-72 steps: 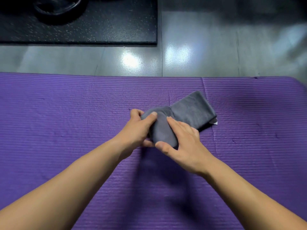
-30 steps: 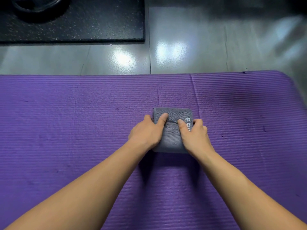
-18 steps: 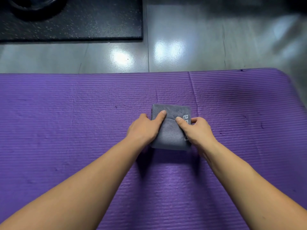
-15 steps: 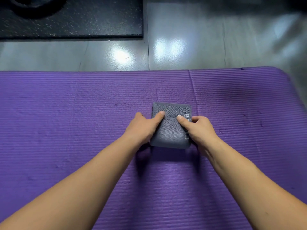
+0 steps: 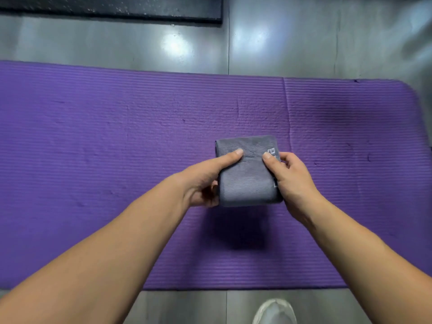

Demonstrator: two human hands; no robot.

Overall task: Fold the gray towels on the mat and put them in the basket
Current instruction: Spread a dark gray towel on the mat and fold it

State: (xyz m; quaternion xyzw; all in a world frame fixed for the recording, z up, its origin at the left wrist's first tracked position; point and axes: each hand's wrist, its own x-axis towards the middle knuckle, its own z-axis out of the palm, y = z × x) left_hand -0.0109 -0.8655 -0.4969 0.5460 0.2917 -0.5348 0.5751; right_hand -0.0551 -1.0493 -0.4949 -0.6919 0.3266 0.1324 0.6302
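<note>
A folded gray towel [image 5: 247,176], a compact rectangle, is held between two bare hands over the right-centre of a purple ribbed mat [image 5: 117,136]; its shadow lies on the mat just nearer the person; the left hand [image 5: 201,181] grips the towel's left edge, thumb on top, fingers curled beneath; the right hand [image 5: 289,178] pinches the right edge, thumb on top, beside a small white logo; glossy gray floor [image 5: 304,43] surrounds the mat; a pale shoe [image 5: 274,312] shows at the near edge.
</note>
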